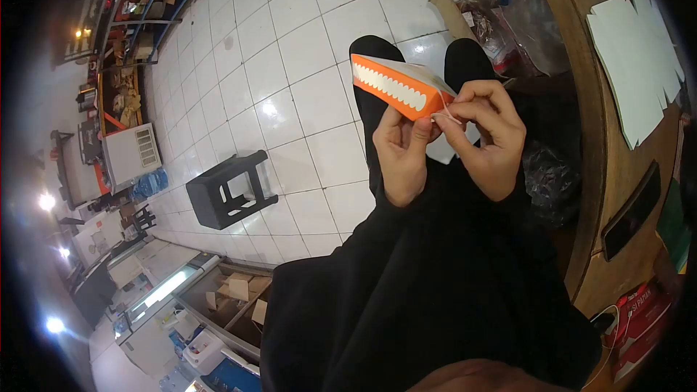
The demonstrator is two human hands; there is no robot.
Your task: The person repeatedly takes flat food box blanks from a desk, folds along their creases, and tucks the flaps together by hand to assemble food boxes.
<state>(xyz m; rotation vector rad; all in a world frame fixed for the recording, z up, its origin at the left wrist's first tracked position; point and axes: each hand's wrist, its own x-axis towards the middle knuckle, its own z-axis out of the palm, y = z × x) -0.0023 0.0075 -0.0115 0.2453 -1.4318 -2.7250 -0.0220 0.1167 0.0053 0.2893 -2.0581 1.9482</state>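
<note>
While left hand [405, 158] holds orange package [390, 88], right hand [494, 139] pinches string [451, 113].

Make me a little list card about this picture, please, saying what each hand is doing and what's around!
Left hand: pinching the near end of the orange box
Right hand: at that same end, by a pale string; exact grip unclear
Floor: white tiles
Stool: black, on the floor
Desk: wooden, holding white paper and a dark phone

A black plastic stool [206, 200] sits on white floor tiles [305, 105] at nine o'clock; a smartphone [632, 212] lies on the wooden desk [614, 163] at three o'clock.
</note>
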